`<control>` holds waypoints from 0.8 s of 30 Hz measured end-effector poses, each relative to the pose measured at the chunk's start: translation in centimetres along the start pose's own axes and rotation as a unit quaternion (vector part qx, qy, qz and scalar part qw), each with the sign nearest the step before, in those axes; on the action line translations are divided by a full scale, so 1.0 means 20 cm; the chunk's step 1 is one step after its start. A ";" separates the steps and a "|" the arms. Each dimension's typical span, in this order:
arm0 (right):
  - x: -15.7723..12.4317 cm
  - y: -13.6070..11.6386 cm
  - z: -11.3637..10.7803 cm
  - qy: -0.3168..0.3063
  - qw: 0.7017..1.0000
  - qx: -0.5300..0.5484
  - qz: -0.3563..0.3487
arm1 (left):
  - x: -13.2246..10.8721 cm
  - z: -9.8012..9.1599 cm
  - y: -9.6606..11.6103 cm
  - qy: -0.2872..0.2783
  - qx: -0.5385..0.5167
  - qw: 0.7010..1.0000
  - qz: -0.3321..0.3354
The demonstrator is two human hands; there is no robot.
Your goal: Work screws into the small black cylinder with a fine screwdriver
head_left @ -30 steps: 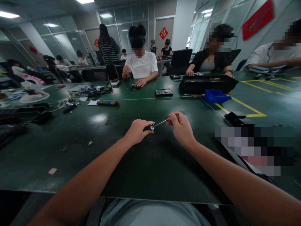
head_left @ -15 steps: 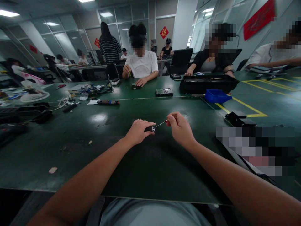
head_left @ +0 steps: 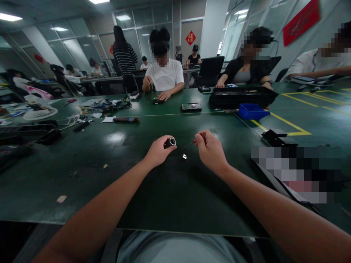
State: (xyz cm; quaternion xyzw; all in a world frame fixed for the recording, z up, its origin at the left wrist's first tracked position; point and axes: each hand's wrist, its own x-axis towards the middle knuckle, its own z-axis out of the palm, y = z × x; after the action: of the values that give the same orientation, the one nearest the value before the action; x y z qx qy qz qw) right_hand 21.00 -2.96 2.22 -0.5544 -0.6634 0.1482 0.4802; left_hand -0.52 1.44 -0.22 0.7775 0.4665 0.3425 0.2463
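Observation:
My left hand point(head_left: 159, 150) is closed around a short black cylinder point(head_left: 170, 143), whose open end shows a bright ring and a dark hollow. That end faces toward me and to the right. Between thumb and fingers, my right hand point(head_left: 210, 148) grips a small screwdriver point(head_left: 192, 143) with a reddish handle. Its thin shaft points left and down, apart from the cylinder. A small shiny round piece point(head_left: 184, 156) appears below the gap between my hands; whether it rests on the table or is in the air I cannot tell.
A long pen-shaped tool point(head_left: 126, 119) lies ahead on the left of the green table point(head_left: 153, 193). Across it are a hard drive point(head_left: 191, 107), a blue bin point(head_left: 252, 111) and a black case point(head_left: 242, 98). Cables and parts point(head_left: 106, 104) clutter the left; co-workers sit opposite.
The shiny piece has come out of the cylinder's end and is now below it. The screwdriver tip has left the cylinder. My left hand has tilted the cylinder, its end now slightly higher and farther left.

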 end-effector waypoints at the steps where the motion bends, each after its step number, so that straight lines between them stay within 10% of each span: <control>1: 0.00 0.00 0.00 0.001 1.000 -0.001 0.002 | 0.00 0.00 0.00 0.015 -0.032 0.999 -0.013; 8: 0.00 0.01 0.01 0.006 1.000 0.005 -0.006 | 0.02 0.01 -0.02 0.043 -0.139 0.985 -0.090; 24: -0.01 0.00 0.00 0.004 1.000 0.002 0.000 | -0.07 0.07 0.11 -0.122 0.221 0.966 0.061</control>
State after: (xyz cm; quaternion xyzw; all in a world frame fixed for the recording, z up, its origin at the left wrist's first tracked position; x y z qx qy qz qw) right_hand 20.95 -3.18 2.20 -0.5542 -0.6612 0.1468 0.4839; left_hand 1.24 -0.81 0.05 0.8757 0.4483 0.1476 0.1020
